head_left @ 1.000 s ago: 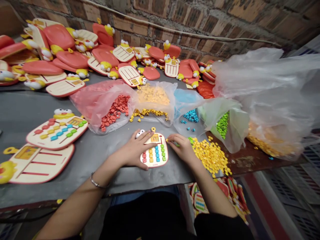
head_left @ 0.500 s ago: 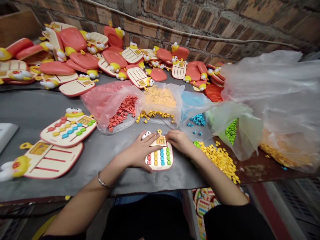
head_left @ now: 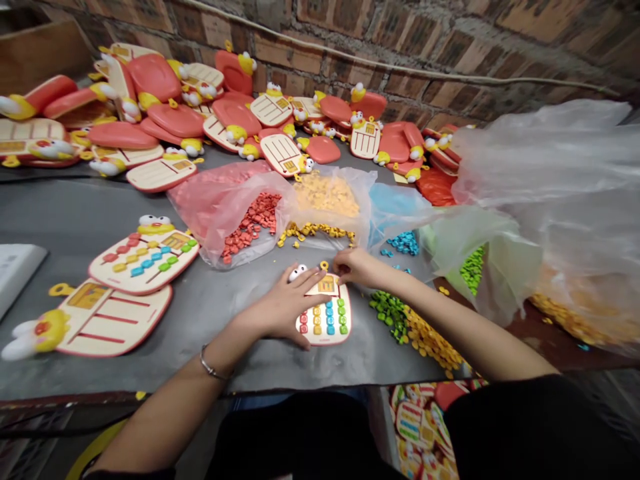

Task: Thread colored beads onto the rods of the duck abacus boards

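Right hand point(head_left: 359, 268) has moved up from the board's right side to its top edge. Green bead pile point(head_left: 389, 316) now shows beside the yellow bead pile point(head_left: 431, 344). Left hand point(head_left: 278, 312) is spread, fingers flat across the board's upper left. Right fingers point(head_left: 340, 264) are bunched by the yellow ring point(head_left: 325, 265); can't tell if they pinch anything. Bead board point(head_left: 324, 321) lies on the grey table point(head_left: 150, 353) between both hands, beads in coloured columns. Open plastic bags of beads point(head_left: 250, 223) sit just beyond.

Brick wall point(head_left: 400, 47) behind, cable running along it. Heap of duck-topped peg boards point(head_left: 165, 120) against it. Clear plastic bag point(head_left: 545, 173) bunched at right.
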`<state>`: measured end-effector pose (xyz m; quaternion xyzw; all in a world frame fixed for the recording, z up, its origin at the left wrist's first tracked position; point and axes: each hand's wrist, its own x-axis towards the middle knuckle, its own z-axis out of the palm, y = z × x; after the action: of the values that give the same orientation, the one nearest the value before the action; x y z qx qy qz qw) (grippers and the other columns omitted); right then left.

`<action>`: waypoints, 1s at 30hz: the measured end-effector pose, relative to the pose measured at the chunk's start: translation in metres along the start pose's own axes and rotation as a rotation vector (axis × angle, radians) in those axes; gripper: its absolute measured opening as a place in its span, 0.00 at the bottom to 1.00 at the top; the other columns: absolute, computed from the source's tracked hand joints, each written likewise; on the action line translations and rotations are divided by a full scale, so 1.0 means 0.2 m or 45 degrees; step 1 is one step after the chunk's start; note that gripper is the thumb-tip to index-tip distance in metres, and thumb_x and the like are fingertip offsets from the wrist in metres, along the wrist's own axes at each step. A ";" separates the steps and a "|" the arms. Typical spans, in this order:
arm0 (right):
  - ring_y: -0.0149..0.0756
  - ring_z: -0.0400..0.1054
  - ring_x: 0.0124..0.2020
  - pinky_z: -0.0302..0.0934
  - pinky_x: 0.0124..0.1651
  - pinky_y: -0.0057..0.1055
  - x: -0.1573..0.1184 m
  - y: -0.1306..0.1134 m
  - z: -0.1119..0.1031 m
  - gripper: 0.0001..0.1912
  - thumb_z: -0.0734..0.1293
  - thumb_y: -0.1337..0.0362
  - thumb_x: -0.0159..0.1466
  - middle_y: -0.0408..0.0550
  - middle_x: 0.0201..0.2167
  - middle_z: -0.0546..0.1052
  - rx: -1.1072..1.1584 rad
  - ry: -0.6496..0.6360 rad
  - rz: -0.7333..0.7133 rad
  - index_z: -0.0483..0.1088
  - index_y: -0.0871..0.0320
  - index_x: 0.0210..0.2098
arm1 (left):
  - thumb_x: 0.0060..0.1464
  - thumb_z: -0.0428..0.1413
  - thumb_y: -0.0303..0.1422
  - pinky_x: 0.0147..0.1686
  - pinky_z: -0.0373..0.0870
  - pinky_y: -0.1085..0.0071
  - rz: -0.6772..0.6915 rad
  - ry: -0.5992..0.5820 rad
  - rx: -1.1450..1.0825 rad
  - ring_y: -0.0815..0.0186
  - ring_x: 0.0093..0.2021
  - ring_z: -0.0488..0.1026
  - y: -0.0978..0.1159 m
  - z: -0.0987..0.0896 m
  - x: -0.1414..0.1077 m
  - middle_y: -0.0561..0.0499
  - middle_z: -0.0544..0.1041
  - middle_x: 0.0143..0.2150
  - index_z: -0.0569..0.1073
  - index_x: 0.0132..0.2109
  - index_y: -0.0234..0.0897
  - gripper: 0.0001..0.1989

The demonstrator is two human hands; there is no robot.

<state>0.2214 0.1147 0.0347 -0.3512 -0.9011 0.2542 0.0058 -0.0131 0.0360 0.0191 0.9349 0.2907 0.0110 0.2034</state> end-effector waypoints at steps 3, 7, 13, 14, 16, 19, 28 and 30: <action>0.28 0.60 0.22 0.49 0.25 0.25 0.04 0.06 -0.04 0.09 0.75 0.66 0.54 0.38 0.20 0.69 0.085 -0.162 0.031 0.71 0.59 0.26 | 0.43 0.61 0.58 0.65 0.27 0.47 -0.010 -0.003 0.003 0.47 0.71 0.39 0.00 0.00 0.00 0.44 0.42 0.73 0.58 0.67 0.48 0.47; 0.28 0.60 0.21 0.50 0.27 0.26 0.12 0.07 -0.08 0.10 0.77 0.70 0.51 0.37 0.17 0.69 0.075 -0.390 0.001 0.71 0.59 0.23 | 0.42 0.62 0.58 0.65 0.29 0.47 -0.001 0.010 -0.022 0.47 0.71 0.41 0.00 0.01 0.01 0.43 0.44 0.73 0.61 0.65 0.48 0.46; 0.29 0.61 0.20 0.50 0.26 0.26 0.19 0.07 -0.07 0.09 0.75 0.72 0.50 0.37 0.15 0.69 0.064 -0.483 -0.023 0.72 0.58 0.21 | 0.39 0.63 0.57 0.65 0.30 0.45 -0.006 0.026 -0.080 0.45 0.71 0.41 -0.01 0.03 0.01 0.40 0.46 0.72 0.62 0.65 0.46 0.48; 0.29 0.60 0.20 0.50 0.25 0.26 0.19 0.07 -0.07 0.09 0.75 0.72 0.50 0.37 0.15 0.69 0.070 -0.468 -0.031 0.71 0.58 0.21 | 0.40 0.63 0.57 0.65 0.30 0.45 0.001 0.029 -0.089 0.46 0.71 0.41 -0.01 0.03 0.01 0.40 0.45 0.73 0.62 0.65 0.46 0.47; 0.29 0.60 0.19 0.49 0.25 0.26 0.18 0.08 -0.05 0.09 0.75 0.72 0.50 0.37 0.14 0.69 0.090 -0.438 -0.012 0.71 0.58 0.20 | 0.40 0.64 0.56 0.65 0.30 0.45 0.007 0.035 -0.100 0.47 0.71 0.40 -0.01 0.03 0.01 0.39 0.44 0.73 0.61 0.66 0.48 0.47; 0.30 0.61 0.20 0.49 0.25 0.26 0.14 0.09 -0.02 0.09 0.74 0.72 0.50 0.38 0.16 0.70 0.142 -0.406 0.088 0.70 0.59 0.21 | 0.41 0.65 0.54 0.65 0.28 0.45 0.006 0.035 -0.092 0.48 0.72 0.39 -0.01 0.02 0.01 0.40 0.42 0.73 0.59 0.66 0.49 0.48; 0.40 0.69 0.30 0.63 0.32 0.33 -0.07 -0.03 0.08 0.25 0.62 0.45 0.63 0.50 0.31 0.77 0.602 -0.121 0.204 0.73 0.62 0.38 | 0.38 0.68 0.53 0.64 0.26 0.43 0.108 0.054 -0.113 0.45 0.72 0.36 0.00 -0.01 -0.02 0.38 0.39 0.73 0.60 0.66 0.42 0.50; 0.44 0.71 0.37 0.67 0.39 0.37 -0.11 -0.08 0.12 0.30 0.60 0.40 0.62 0.52 0.37 0.78 0.802 -0.014 0.196 0.73 0.61 0.42 | 0.37 0.68 0.52 0.65 0.27 0.43 0.141 0.044 -0.164 0.44 0.72 0.35 0.00 -0.03 -0.02 0.41 0.39 0.73 0.59 0.66 0.44 0.51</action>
<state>0.2231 0.0796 0.0243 -0.3980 -0.7490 0.5221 0.0901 -0.0179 0.0363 0.0242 0.9342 0.2408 0.0571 0.2570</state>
